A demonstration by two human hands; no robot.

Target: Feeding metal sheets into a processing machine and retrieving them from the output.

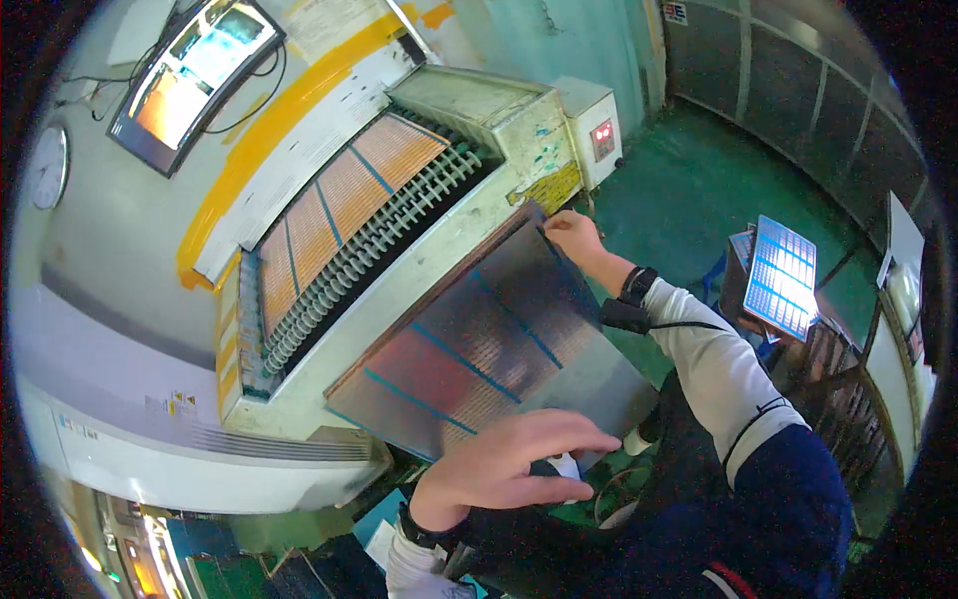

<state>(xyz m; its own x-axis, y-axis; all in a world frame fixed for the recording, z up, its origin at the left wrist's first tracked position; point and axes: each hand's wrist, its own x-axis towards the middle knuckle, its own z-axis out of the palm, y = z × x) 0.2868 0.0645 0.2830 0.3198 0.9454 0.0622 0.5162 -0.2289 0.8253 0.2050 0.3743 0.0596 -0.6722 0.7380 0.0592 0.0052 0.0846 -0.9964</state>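
A large, thin, shiny panel (449, 364), like a circuit board sheet with copper-coloured patterning and blue strips, leans at a slant in front of a roller machine (394, 314). My right hand (575, 238) pinches it at its upper right corner, fingers closed on the edge. Over the panel's lower edge, my left hand (504, 461) is open, with thumb and fingers apart and nothing held between them; whether it touches the panel I cannot tell. A second copper-coloured panel (349, 195) with blue strips lies on the machine, beside its row of rollers (384, 255).
A grey control box (591, 130) with a red display sits at the machine's far end. To the right, a patterned panel (781, 278) tops a small stack. A monitor (205, 75) and a clock (48, 168) hang at left, above a long white unit (200, 469).
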